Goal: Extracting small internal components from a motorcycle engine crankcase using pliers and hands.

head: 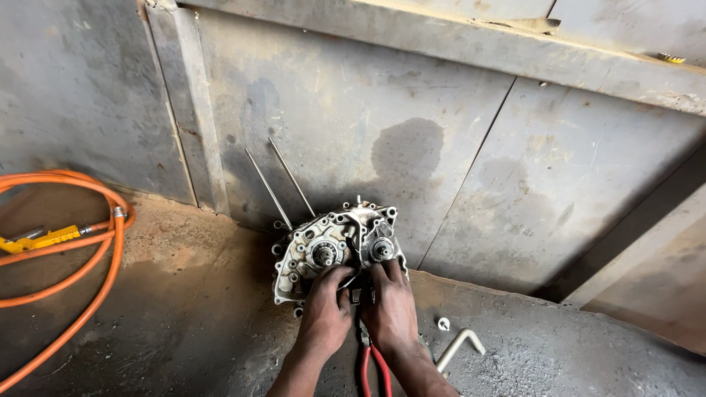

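two hands [325, 309] [390, 305] on one engine case [334, 250] — two studs [279, 180], one hose [88, 272]

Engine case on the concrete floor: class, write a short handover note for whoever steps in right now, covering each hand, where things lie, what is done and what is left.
Left hand: fingers on the lower edge of the engine case, below its left shaft.
Right hand: fingers pressed against the case under the right shaft.
Case stands upright against the wall, two long studs sticking up.
Red-handled pliers lie between the wrists; a bent metal wrench and a small white part to the right.
Orange hose on the left.
Done: case open, shafts exposed.
Left: unclear.
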